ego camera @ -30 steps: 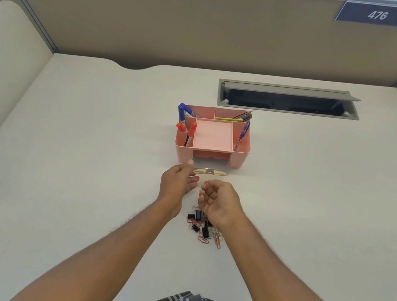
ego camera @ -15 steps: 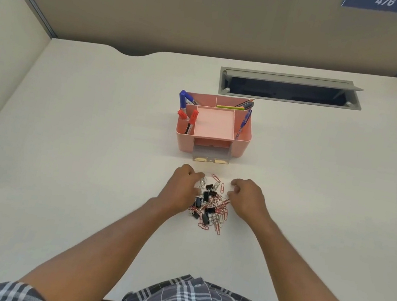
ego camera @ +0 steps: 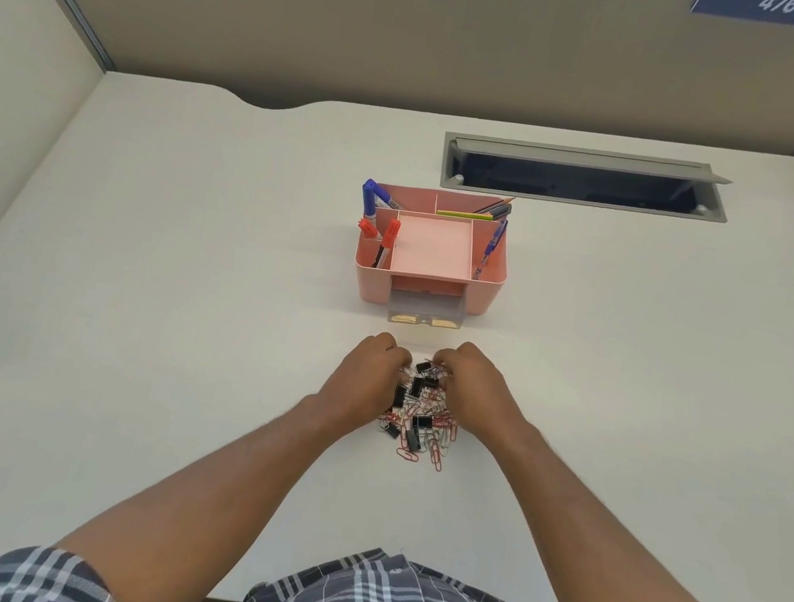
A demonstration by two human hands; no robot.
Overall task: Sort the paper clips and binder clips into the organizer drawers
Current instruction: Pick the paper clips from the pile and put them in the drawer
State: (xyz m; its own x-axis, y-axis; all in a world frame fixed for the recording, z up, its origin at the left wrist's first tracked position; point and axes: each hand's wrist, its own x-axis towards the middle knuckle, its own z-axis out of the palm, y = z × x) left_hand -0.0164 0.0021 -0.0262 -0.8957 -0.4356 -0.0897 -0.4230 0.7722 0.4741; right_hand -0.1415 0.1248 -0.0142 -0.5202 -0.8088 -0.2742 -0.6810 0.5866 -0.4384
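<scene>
A pile of black binder clips and red and silver paper clips [ego camera: 420, 416] lies on the white desk in front of me. My left hand [ego camera: 366, 378] cups the pile's left side and my right hand [ego camera: 473, 390] cups its right side. The fingers of both hands curl down into the clips, so the fingertips are hidden and I cannot tell if either hand grips a clip. Just beyond the hands stands the pink organizer [ego camera: 485, 291]. Its clear lower drawer [ego camera: 424, 311] is pulled out a little toward me.
Blue and red markers [ego camera: 372, 213], pencils and a pen stand in the organizer's side and back compartments. A grey cable hatch [ego camera: 586, 178] is open at the back right. Partition walls close the desk on three sides.
Both hands have closed in from either side and pushed the spread clips into a tighter pile. The view has tilted slightly downward.
</scene>
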